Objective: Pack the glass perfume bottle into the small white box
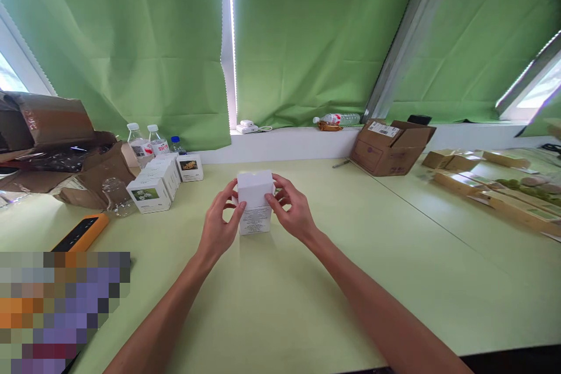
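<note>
A small white carton (255, 219) with fine print on its near face stands on the pale green table (280, 298), in front of me. My left hand (221, 222) grips its left side, the thumb on the near face and the fingers around the edge. On the right side my right hand (293, 210) holds it the same way, thumb pressed near the top. Its upper near part is plain white; whether the top flap is closed I cannot tell. What the carton contains is hidden.
At the left stand a row of white picture boxes (151, 190), a clear jar (117, 197), plastic bottles (140, 146) and an orange-edged power strip (83, 232). An open cardboard box (390, 149) sits back right; long cardboard trays (499, 198) lie at far right.
</note>
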